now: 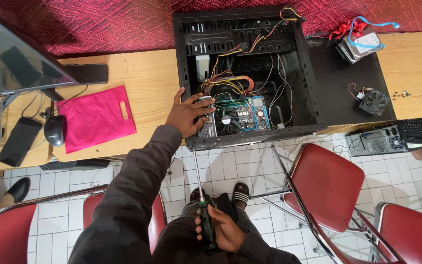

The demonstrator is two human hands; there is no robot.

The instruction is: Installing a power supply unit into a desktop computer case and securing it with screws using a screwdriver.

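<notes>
Nearest the camera, the right hand (pixel 223 230) is closed around the dark handle of a long-shafted screwdriver (pixel 202 195), its shaft pointing up and away toward the open black computer case (pixel 242 73) lying on the wooden table (pixel 147 78). Farther off, the left hand (pixel 189 115) rests spread on the case's near corner, gripping nothing; what its fingertips touch is hard to make out.

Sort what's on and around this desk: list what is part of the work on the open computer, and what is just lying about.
In use:
- open computer case
- motherboard
- left hand, on the case's edge
- right hand, holding the screwdriver

Lying about:
- pink bag
- mouse
- phone
- cooling fan
- hard drives with cables
</notes>
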